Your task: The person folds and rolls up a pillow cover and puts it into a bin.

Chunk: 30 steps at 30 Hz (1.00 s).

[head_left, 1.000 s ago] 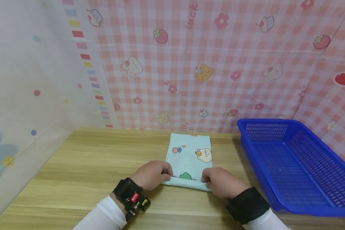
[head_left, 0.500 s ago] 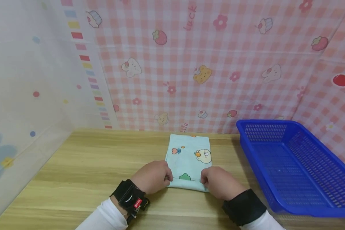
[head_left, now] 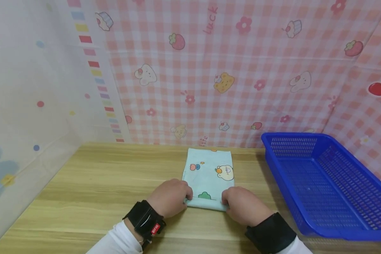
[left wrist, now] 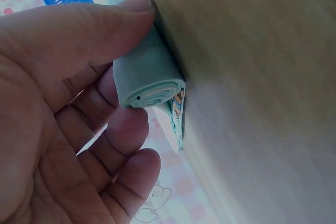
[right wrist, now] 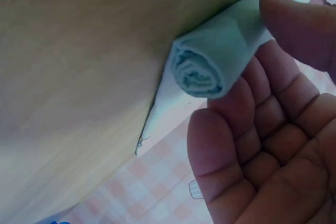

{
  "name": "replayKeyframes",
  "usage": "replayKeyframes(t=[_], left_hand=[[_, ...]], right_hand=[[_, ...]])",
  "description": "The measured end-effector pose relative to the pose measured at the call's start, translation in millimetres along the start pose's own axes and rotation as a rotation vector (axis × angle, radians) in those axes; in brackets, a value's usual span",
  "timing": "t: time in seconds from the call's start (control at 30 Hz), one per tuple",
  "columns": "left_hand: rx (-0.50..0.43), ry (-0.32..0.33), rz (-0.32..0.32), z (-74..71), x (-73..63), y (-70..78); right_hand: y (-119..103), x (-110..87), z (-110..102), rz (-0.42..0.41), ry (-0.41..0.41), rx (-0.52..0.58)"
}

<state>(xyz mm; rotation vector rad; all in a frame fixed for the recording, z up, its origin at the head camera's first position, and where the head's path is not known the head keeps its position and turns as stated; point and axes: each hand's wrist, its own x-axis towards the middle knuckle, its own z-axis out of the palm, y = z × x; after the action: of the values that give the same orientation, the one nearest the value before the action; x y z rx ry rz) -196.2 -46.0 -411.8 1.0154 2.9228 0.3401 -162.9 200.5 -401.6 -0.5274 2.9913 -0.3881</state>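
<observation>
A light blue-green cloth (head_left: 207, 176) with cartoon prints lies flat on the table, its near edge wound into a roll (head_left: 206, 203). My left hand (head_left: 169, 198) holds the roll's left end, thumb on the near side and fingers on the far side. At the opposite end, my right hand (head_left: 247, 206) grips it the same way. Spiral layers show at the end of the roll (left wrist: 144, 69) in the left wrist view. The right wrist view shows the other coiled end of the roll (right wrist: 210, 59), with the thumb and curled fingers around it.
A blue plastic basket (head_left: 280, 187) with mesh sides stands to the right of the cloth. Behind the wooden table (head_left: 114, 173) hangs a pink checked curtain (head_left: 190, 70) with cartoon prints. A pale sheet (head_left: 41, 70) covers the left side.
My left hand has shifted slightly right and its wrist has turned a little. The right hand stays nearly in place. The rolled edge keeps about the same position.
</observation>
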Motion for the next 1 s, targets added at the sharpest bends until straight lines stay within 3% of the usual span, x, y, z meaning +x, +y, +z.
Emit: replayKeyframes(t=[0.57,1.0], left_hand=[[-0.031,0.019,-0.016,-1.6,-1.5,-0.1],[-0.084,0.000,-0.083,0.7,-0.9,-3.4]], right_hand=[[-1.3,2.5,1.4,0.027,-0.005,-0.001],[2.8,3.3,1.5,0.023,-0.033,0.028]])
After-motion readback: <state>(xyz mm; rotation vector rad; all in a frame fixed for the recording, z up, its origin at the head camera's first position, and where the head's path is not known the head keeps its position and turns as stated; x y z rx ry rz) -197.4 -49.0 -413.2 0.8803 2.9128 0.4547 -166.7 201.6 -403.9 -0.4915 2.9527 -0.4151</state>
